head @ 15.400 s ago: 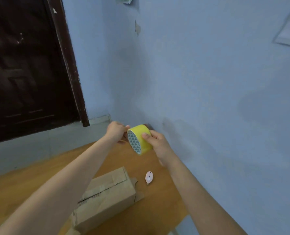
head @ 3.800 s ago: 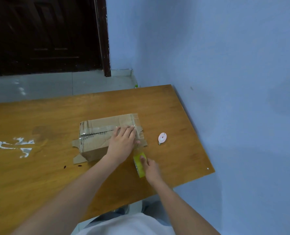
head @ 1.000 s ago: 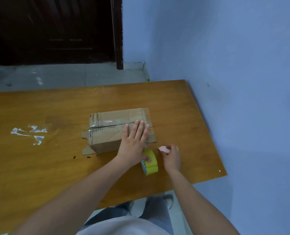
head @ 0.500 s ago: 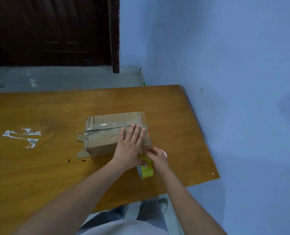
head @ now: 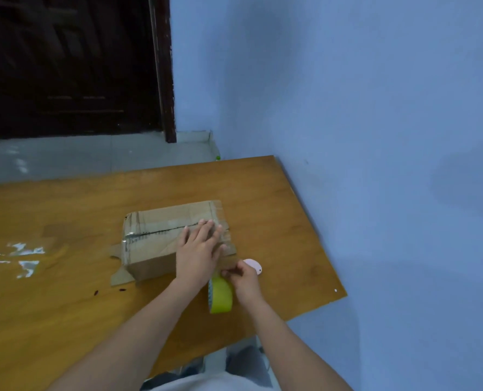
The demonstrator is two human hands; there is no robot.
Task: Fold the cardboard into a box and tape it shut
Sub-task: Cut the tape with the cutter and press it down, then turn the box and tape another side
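Observation:
A brown cardboard box lies closed on the wooden table, with clear tape along its top seam and flaps sticking out at its left end. My left hand lies flat on the box's right end, fingers spread. My right hand is pinched at the box's near right corner and holds a small pink cutter. The yellow tape roll stands on edge just below both hands, apparently joined to the box by a strip that I cannot see clearly.
A blue wall runs along the table's right edge. A dark door stands at the back left beyond a grey floor. White smears mark the table's left part. The table's near right corner is close to my right hand.
My right hand brought the pink cutter in from the right to the spot between the box and the roll. My left hand stayed pressed on the box. The roll hardly moved.

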